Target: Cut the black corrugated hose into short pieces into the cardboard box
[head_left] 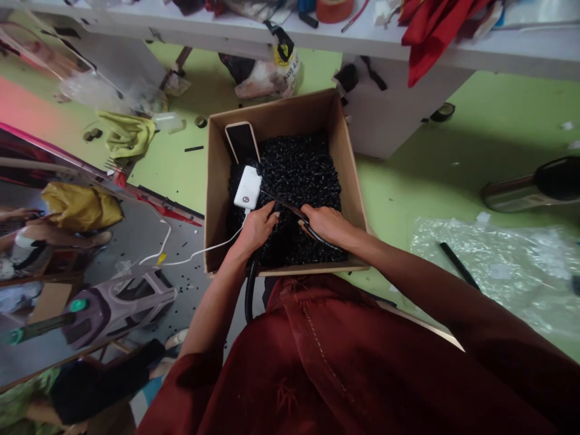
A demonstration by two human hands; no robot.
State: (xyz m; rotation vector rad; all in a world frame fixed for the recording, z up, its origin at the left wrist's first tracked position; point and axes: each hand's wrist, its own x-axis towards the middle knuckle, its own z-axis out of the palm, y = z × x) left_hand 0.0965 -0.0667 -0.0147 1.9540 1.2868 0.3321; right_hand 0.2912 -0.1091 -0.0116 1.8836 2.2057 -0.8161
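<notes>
My right hand (327,225) is closed around a thin, dark flexible strip (290,207), which runs from near the white device toward my wrist. Fingers curled, my left hand (261,228) sits over the left part of an open cardboard box (352,187); what it grips, if anything, is hidden. A black ribbed tube (251,290) passes below my left wrist and over the box's near edge. Many small black pieces (301,166) fill the box. On them lies a white device (248,188) with a white cable (212,246) plugged in, and a phone (243,143) leans behind it.
A white table (376,45) with red cloth (435,30) runs along the back. On the right are clear plastic sheeting (507,266) and a metal flask (512,194). A plastic stool (122,305) stands at left, where other people sit partly in view.
</notes>
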